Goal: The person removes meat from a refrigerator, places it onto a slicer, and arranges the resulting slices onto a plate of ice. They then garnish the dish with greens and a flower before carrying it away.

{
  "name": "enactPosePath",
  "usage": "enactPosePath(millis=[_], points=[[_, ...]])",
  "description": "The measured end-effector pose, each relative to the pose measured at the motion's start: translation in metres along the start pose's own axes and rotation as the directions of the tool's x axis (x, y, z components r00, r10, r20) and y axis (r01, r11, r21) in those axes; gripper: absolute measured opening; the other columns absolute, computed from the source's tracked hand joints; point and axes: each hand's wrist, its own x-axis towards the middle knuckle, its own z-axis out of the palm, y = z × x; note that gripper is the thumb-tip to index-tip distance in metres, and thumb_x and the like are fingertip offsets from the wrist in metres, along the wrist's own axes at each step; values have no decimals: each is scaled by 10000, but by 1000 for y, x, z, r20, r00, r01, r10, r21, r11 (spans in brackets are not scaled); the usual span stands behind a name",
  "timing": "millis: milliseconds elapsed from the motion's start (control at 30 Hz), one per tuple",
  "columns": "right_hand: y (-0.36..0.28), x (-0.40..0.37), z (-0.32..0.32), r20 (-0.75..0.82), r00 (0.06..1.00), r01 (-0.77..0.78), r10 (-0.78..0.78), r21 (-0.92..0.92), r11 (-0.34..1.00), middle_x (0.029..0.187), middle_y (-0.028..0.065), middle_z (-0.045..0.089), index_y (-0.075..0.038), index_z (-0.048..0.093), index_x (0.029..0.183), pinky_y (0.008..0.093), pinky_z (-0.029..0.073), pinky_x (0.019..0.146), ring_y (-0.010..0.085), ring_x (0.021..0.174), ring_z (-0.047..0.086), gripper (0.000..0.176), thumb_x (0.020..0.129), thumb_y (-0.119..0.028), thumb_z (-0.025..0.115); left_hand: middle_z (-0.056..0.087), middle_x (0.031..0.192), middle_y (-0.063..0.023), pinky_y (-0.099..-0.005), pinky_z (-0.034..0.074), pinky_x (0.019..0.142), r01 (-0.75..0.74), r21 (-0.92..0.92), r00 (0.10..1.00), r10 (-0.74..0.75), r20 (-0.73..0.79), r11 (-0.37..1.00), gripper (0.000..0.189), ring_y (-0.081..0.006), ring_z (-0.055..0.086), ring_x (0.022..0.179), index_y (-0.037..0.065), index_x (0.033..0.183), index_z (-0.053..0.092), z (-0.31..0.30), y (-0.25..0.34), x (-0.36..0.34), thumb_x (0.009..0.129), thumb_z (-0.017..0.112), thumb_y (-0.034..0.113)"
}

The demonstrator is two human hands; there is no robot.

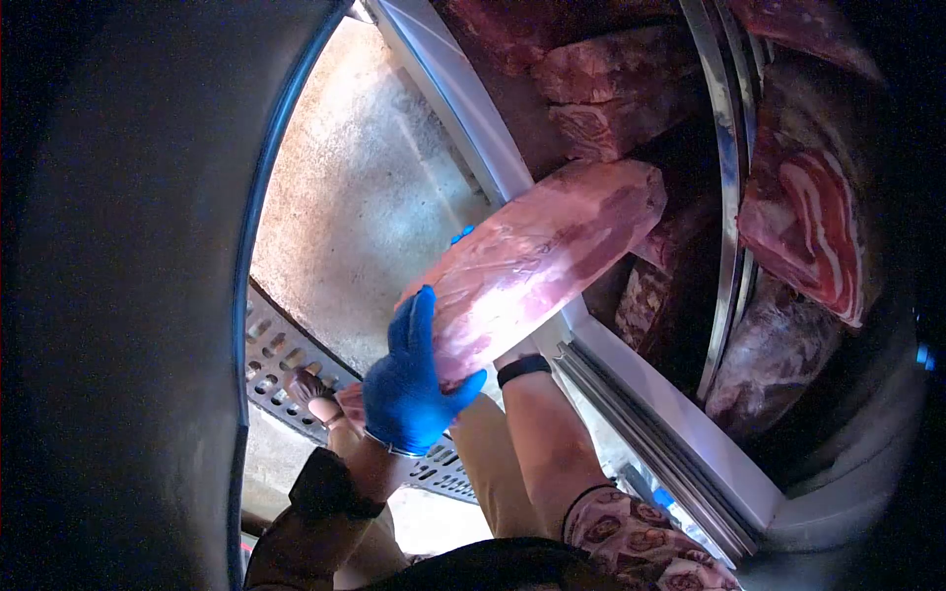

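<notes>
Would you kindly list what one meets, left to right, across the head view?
Dark grey curved panel, left hand in a blue glove, long pink slab of raw meat, curved metal rail, red-and-white striped cut of meat.

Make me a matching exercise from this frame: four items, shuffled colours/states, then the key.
Column 1
1. Large meat slab
2. Left hand
3. Right wristband
4. Right sleeve

Column 2
A. Black
B. Patterned
C. Pinkish, crossing the pale frame at a slant
D. Gloved in blue

Pairs: 1-C, 2-D, 3-A, 4-B
</notes>
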Motion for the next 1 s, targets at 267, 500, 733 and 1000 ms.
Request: enactPosePath(millis=[267,500,733,1000], points=[[21,16,-3,16,995,-98,97,102,990,1348,121,455,-93,410,1331,451,313,1073,303,1230,426,582,943,-518,332,489,1243,-247,-422,549,716,-93,36,996,92,8,995,855,-411,580,1038,48,1365,341,-45,-19,19,669,776,290],[6,22,-15,200,979,-5,-26,153,988,1400,114,412,-119,366,1386,478,306,1082,323,1272,388,724,874,-631,381,553,1162,-197,-405,495,865,114,-128,990,-103,92,985,837,-363,582,1053,25,1327,397,-68,-34,27,623,804,225],[-30,8,23,-99,994,11,-41,-283,959,1415,108,400,-109,323,1423,480,342,1062,322,1270,408,787,805,-543,547,556,1185,-195,-373,471,895,216,-266,973,-183,143,939,826,-296,578,1076,3,1314,394,-32,-60,9,630,800,226],[-10,-50,62,-108,994,-74,31,-420,905,1387,112,418,-122,285,1437,448,340,1063,298,1260,423,753,790,-295,629,538,1190,-141,-355,410,965,408,-470,906,-282,317,783,767,-237,517,1135,12,1319,376,-66,-38,-59,672,767,140]])
